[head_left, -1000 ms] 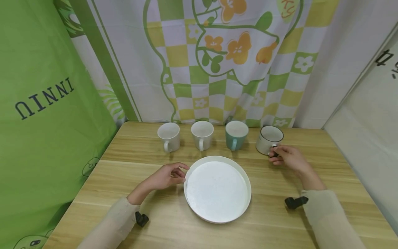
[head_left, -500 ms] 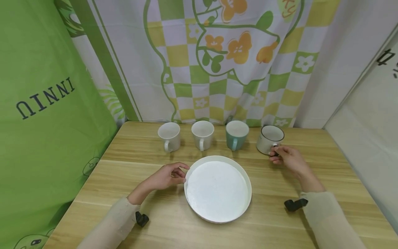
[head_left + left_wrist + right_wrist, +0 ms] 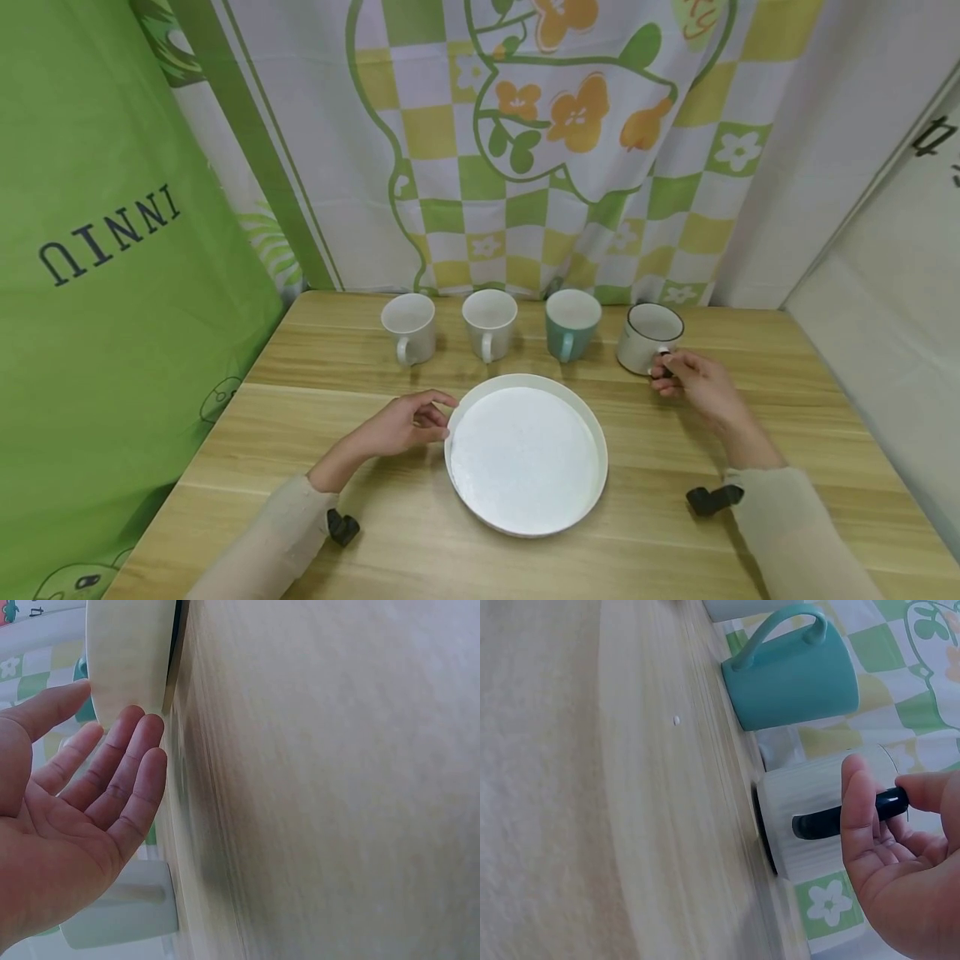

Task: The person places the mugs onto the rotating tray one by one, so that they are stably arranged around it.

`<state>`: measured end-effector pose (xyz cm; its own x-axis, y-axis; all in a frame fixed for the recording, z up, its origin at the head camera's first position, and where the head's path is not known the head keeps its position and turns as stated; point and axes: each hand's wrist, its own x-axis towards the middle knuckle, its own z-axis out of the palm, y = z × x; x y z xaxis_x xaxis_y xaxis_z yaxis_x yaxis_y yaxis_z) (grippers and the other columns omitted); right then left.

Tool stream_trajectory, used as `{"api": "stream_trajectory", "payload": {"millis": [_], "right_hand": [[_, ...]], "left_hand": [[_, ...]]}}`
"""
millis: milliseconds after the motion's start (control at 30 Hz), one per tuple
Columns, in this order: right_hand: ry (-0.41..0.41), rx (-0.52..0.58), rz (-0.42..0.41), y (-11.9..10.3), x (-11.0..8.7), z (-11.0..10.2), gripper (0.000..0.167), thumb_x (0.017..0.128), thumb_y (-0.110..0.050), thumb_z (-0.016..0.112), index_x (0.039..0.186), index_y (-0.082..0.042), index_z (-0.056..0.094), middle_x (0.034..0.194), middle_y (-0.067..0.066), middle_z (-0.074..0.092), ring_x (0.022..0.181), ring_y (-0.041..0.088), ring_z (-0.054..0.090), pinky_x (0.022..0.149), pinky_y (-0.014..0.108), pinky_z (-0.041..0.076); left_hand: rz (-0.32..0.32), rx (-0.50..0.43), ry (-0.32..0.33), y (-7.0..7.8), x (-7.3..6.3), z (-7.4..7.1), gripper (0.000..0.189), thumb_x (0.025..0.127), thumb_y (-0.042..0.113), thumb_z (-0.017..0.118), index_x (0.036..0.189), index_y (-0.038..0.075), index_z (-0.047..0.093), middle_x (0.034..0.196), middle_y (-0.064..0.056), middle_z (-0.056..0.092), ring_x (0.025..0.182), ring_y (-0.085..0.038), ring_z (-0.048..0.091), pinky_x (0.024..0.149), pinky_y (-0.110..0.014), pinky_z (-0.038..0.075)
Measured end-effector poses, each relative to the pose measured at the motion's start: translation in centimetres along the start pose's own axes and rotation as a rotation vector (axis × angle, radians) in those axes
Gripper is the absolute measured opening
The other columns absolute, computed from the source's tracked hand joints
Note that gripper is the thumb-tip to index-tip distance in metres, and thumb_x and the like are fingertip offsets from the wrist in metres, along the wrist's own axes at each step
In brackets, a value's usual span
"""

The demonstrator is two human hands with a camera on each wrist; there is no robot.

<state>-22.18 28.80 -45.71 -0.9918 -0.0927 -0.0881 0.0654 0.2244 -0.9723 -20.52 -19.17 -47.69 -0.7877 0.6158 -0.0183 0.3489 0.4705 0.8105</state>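
At the right end of a row of mugs stands a white mug with a dark rim [image 3: 647, 340], upright on the table. My right hand [image 3: 697, 383] pinches its black handle [image 3: 829, 823] between thumb and fingers, as the right wrist view shows. A round white tray [image 3: 525, 527] lies in front of the row. Beside its left edge is my left hand [image 3: 408, 425], fingers loosely spread. In the left wrist view its thumb and fingertips [image 3: 154, 724] are at the tray's side wall; whether all of them touch it I cannot tell.
A teal mug [image 3: 566, 340] stands left of the dark-rimmed one, then a white mug [image 3: 480, 333] and another white mug [image 3: 420, 337]. A patterned curtain [image 3: 525, 217] hangs behind the wooden table [image 3: 337, 342]; green cloth [image 3: 135, 333] borders the left.
The dark-rimmed mug and my right hand shift only very slightly. My left hand stays beside the tray, and the other mugs keep their places.
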Motion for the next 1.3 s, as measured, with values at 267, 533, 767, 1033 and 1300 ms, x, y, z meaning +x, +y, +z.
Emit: {"api": "stream_trajectory", "payload": {"millis": [267,533,767,1033,1300], "right_hand": [[0.004,0.016,-0.01,-0.3,-0.6,0.3,0.046,0.109,-0.023,0.04,0.13,0.018,0.042,0.097,-0.009,0.064,0.084,0.004,0.067,0.074,0.02,0.058],[0.001,0.015,-0.023,-0.5,-1.1,0.4,0.05,0.108,-0.026,0.043,0.131,0.018,0.044,0.096,-0.009,0.065,0.084,0.005,0.068,0.074,0.021,0.058],[0.007,0.034,-0.033,-0.9,-1.7,0.7,0.049,0.107,-0.028,0.046,0.128,0.016,0.046,0.096,-0.009,0.066,0.083,0.006,0.068,0.073,0.022,0.058],[-0.009,0.086,-0.066,-1.6,-2.5,1.2,0.042,0.106,-0.027,0.048,0.119,0.012,0.052,0.095,-0.008,0.067,0.081,0.006,0.068,0.071,0.021,0.057],[-0.03,0.092,-0.076,-2.3,-3.2,1.4,0.035,0.106,-0.028,0.05,0.113,0.006,0.057,0.095,-0.008,0.068,0.08,0.006,0.068,0.07,0.02,0.056]], "left_hand": [[0.008,0.007,-0.003,-0.2,-0.1,0.0,0.041,0.095,0.015,0.07,0.132,0.003,0.057,0.102,-0.009,0.072,0.095,-0.013,0.069,0.087,-0.026,0.056],[0.004,-0.013,-0.001,-0.2,-0.1,0.0,0.042,0.094,0.015,0.07,0.132,0.003,0.057,0.103,-0.011,0.072,0.096,-0.017,0.069,0.088,-0.026,0.055],[-0.005,-0.009,-0.006,-0.2,-0.1,0.0,0.042,0.095,0.015,0.069,0.133,0.004,0.056,0.103,-0.009,0.072,0.096,-0.013,0.068,0.089,-0.026,0.055],[-0.017,-0.005,-0.015,-0.1,0.0,0.1,0.044,0.095,0.016,0.069,0.135,0.005,0.056,0.104,-0.007,0.072,0.097,-0.012,0.068,0.09,-0.026,0.055],[0.002,0.0,-0.021,0.3,-0.3,-0.1,0.044,0.096,0.018,0.067,0.136,0.004,0.054,0.105,-0.01,0.071,0.098,-0.015,0.068,0.089,-0.026,0.055]]}}
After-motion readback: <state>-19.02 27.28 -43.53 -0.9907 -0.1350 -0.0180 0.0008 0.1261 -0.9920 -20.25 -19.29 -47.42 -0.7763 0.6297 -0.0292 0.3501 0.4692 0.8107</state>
